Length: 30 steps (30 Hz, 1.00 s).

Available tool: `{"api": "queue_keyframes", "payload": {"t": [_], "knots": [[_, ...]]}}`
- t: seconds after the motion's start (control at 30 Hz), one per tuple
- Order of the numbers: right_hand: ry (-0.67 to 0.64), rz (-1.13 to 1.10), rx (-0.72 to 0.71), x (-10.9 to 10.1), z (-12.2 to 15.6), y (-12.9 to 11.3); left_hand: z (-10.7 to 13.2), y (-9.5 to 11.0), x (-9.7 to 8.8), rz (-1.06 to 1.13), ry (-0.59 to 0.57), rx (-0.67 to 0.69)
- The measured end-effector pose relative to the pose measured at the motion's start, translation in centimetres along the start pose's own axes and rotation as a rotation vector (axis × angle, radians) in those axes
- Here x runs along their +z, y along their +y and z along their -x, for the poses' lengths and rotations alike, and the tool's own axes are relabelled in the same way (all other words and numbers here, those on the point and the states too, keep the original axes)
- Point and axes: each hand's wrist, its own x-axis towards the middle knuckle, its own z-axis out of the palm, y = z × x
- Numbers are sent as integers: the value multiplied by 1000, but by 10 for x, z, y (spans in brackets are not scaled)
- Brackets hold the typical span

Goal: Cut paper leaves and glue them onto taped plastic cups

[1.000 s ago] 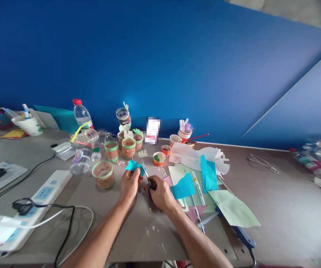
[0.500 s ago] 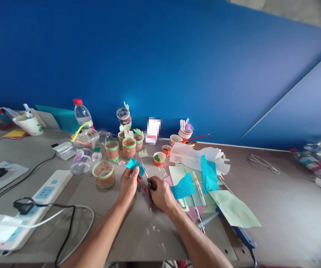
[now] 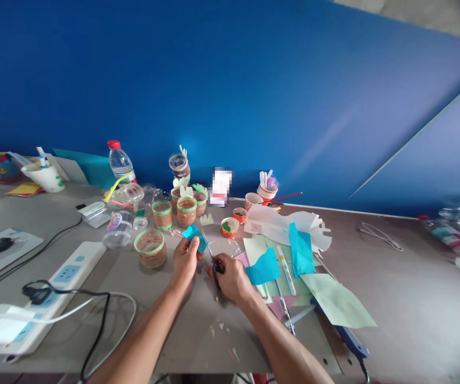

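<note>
Behind the grey table stands a blue wall. Left hand pinches a blue paper piece in its fingers; right hand grips scissors touching the paper's edge.

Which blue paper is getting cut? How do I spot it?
On the grey table below the blue wall, find the left hand. It pinches a small teal scrap at the scissors in the right hand. Unlike the bigger teal sheets lying flat to its right, it is held up.
</note>
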Motion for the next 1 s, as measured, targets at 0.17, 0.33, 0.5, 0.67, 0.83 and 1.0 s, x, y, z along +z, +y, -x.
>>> {"api": "queue_keyframes", "payload": {"t": [0.17, 0.33, 0.5, 0.67, 0.83, 1.0], "knots": [[-6, -19, -9, 1, 0, 1, -2, -2, 0, 15, 1, -7], [-24, -9, 1, 1, 1, 0, -3, -4, -1, 34, 2, 3], [-47, -23, 13, -2, 1, -2, -4, -3, -1, 52, 5, 6], [-67, -74, 6, -1, 2, 0, -5, -6, -2, 53, 2, -5], [-46, -361, 9, -1, -5, 4, -3, -1, 0, 255, 4, -84], [31, -790, 65, 0, -11, 6, 6, 12, 5, 492, -96, -303]]}}
